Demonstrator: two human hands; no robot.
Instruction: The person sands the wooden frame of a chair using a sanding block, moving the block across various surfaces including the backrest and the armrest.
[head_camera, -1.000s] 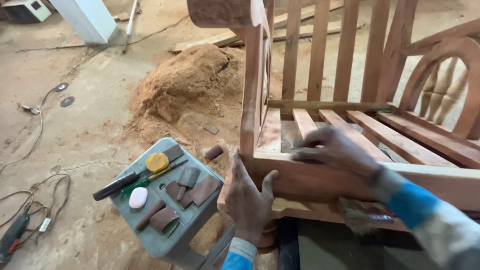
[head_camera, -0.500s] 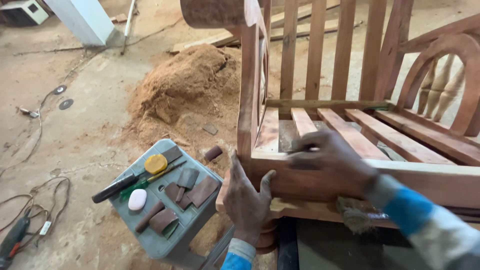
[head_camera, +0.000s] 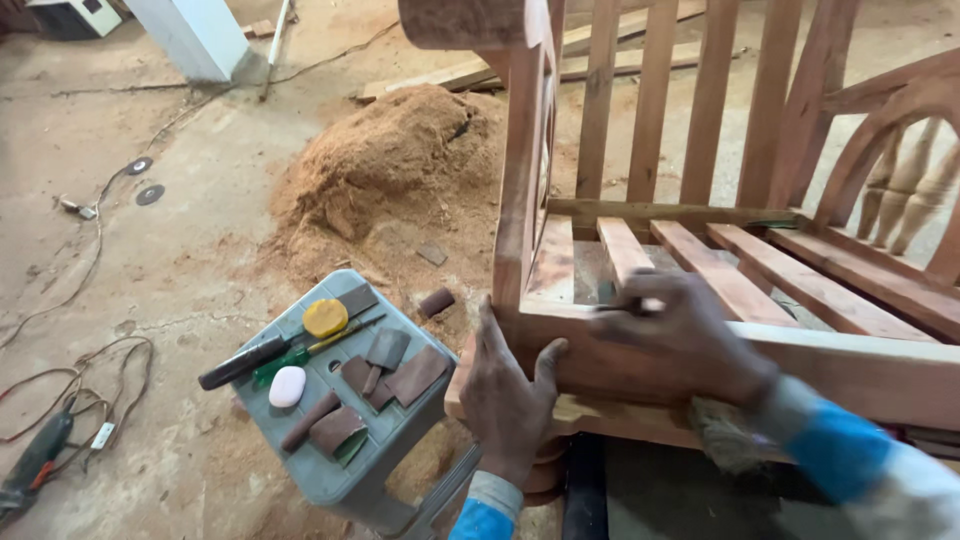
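A bare wooden bench frame (head_camera: 850, 365) with a slatted seat and back fills the right side. My left hand (head_camera: 508, 400) grips its front left corner, fingers up along the leg post (head_camera: 518, 200) and thumb across the front rail. On top of that rail rests my right hand (head_camera: 685, 345), blurred, curled around a thin dark tool (head_camera: 622, 306) whose tip points left toward the corner. What kind of tool it is cannot be told.
A grey plastic stool (head_camera: 350, 470) left of the frame carries sandpaper pieces (head_camera: 400, 372), a yellow disc (head_camera: 325, 317), a white oval block (head_camera: 287, 386), a green screwdriver (head_camera: 300, 355) and a black-handled tool (head_camera: 240, 363). Behind it lies a sawdust heap (head_camera: 390, 170). Cables and a power tool (head_camera: 35, 460) lie at far left.
My right hand has slid a little to the left along the front rail, toward the corner. My left hand keeps its grip on the corner.
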